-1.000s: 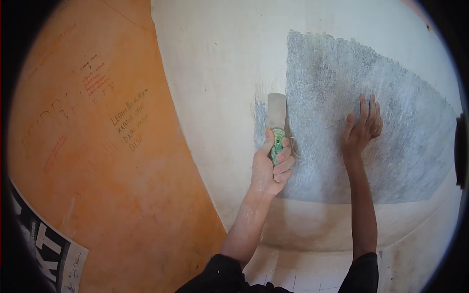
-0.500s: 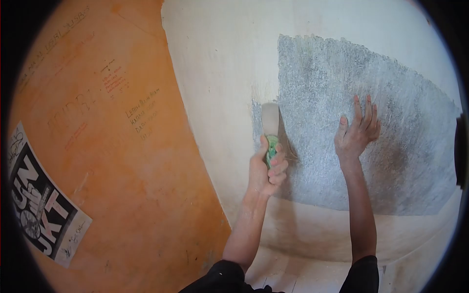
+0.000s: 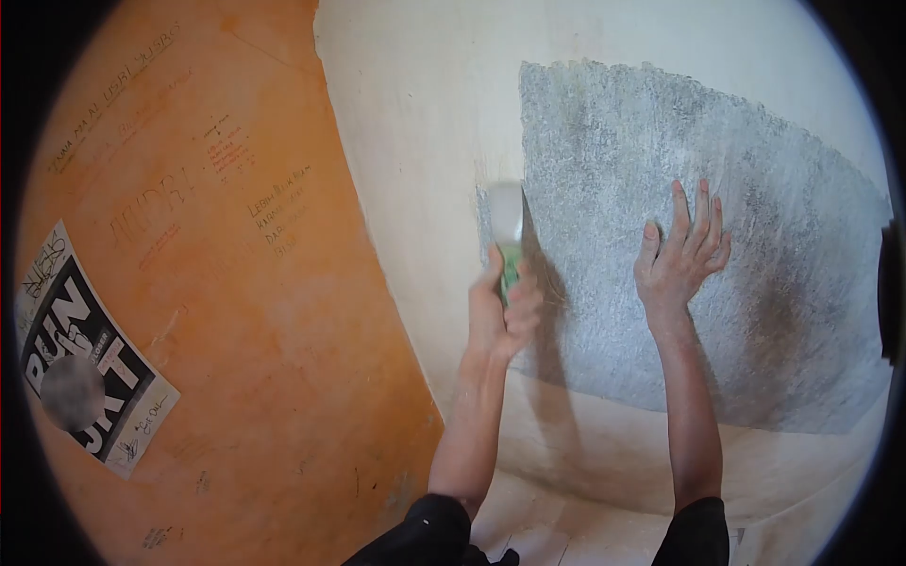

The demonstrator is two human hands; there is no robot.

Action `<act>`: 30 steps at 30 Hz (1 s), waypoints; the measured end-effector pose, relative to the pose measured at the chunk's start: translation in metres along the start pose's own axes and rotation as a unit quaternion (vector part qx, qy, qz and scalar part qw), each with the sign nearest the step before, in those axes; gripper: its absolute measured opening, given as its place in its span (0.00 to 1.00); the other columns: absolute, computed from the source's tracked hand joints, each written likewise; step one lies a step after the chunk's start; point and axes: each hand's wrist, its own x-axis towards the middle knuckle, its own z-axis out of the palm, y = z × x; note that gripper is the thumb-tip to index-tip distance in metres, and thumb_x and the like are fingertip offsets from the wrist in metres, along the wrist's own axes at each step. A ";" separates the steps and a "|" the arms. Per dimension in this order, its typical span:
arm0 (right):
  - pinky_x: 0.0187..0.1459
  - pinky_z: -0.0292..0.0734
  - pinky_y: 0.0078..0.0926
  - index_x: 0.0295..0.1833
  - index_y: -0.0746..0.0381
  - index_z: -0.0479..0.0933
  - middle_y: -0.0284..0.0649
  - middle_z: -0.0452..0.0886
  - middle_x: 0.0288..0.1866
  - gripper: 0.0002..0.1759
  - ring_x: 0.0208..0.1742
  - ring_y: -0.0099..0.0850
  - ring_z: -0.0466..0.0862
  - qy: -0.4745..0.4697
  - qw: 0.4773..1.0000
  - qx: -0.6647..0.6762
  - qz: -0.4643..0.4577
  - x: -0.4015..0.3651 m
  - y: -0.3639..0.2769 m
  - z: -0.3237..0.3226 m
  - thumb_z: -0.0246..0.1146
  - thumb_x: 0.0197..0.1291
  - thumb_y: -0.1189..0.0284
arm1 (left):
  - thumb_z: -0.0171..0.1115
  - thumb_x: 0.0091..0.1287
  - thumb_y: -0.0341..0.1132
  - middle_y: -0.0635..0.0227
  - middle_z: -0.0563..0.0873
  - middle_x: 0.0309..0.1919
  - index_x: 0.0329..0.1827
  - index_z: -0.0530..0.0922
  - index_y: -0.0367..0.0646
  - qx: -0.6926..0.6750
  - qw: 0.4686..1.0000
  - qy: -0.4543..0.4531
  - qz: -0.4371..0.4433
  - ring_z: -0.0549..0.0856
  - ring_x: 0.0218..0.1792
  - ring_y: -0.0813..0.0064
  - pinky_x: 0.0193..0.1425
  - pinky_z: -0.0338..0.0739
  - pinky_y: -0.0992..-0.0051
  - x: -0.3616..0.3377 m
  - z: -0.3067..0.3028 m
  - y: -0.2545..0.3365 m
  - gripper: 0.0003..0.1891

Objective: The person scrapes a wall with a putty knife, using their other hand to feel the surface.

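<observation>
My left hand (image 3: 505, 307) is closed round the green handle of a scraper (image 3: 507, 215), slightly blurred by motion. The scraper's wide metal blade points up and lies over the left edge of a rough grey patch (image 3: 604, 141) on the white wall (image 3: 425, 113). A narrow grey strip shows just left of the blade. Resting against the grey patch to the right, my right hand (image 3: 681, 255) has its fingers spread and holds nothing. Shadows of the left hand and the tool fall on the wall beside them.
An orange wall (image 3: 283, 358) with handwriting meets the white wall in a corner at left. A black-and-white poster (image 3: 142, 401) hangs on it. Pale floor (image 3: 528, 528) shows below, and a dark object (image 3: 889, 292) stands at the far right edge.
My left hand and the scraper appear slightly higher and further left in view. The whole view has also shifted a little. My right hand stays spread on the grey patch.
</observation>
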 end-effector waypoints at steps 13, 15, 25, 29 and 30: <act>0.71 0.40 0.53 0.71 0.53 0.69 0.40 0.66 0.74 0.28 0.75 0.40 0.59 -0.015 1.000 0.004 0.017 0.000 -0.003 -0.005 0.42 0.75 0.51 | 0.45 0.77 0.57 0.80 0.64 0.18 0.35 0.72 0.47 0.028 0.996 0.076 0.040 0.58 0.11 0.89 0.09 0.46 0.86 -0.012 0.012 -0.016 0.23; 0.71 0.41 0.53 0.71 0.53 0.69 0.40 0.66 0.74 0.28 0.75 0.40 0.59 -0.005 1.000 0.003 0.012 0.001 -0.001 -0.002 0.42 0.75 0.51 | 0.45 0.77 0.57 0.80 0.64 0.18 0.35 0.72 0.47 0.020 0.998 0.056 0.027 0.58 0.11 0.89 0.09 0.46 0.86 -0.009 0.014 -0.013 0.23; 0.70 0.42 0.55 0.71 0.54 0.68 0.41 0.65 0.74 0.28 0.75 0.41 0.58 -0.011 1.000 0.006 0.016 0.002 -0.004 -0.003 0.43 0.75 0.52 | 0.44 0.77 0.57 0.80 0.65 0.18 0.35 0.72 0.47 0.025 0.998 0.040 0.034 0.58 0.12 0.88 0.09 0.45 0.86 -0.003 0.021 -0.002 0.23; 0.70 0.43 0.56 0.71 0.54 0.68 0.42 0.65 0.74 0.27 0.75 0.41 0.58 0.004 1.000 0.000 0.011 0.002 -0.003 0.000 0.43 0.75 0.53 | 0.44 0.77 0.57 0.80 0.65 0.18 0.35 0.73 0.47 0.043 0.996 0.071 0.028 0.58 0.12 0.88 0.09 0.46 0.86 -0.012 0.015 -0.010 0.23; 0.69 0.43 0.56 0.71 0.54 0.68 0.42 0.64 0.75 0.27 0.75 0.41 0.59 0.005 1.000 -0.003 0.009 0.001 -0.003 0.000 0.44 0.75 0.53 | 0.44 0.77 0.57 0.80 0.65 0.18 0.35 0.72 0.48 0.044 0.997 0.066 0.016 0.58 0.12 0.88 0.09 0.46 0.86 -0.012 0.014 -0.008 0.23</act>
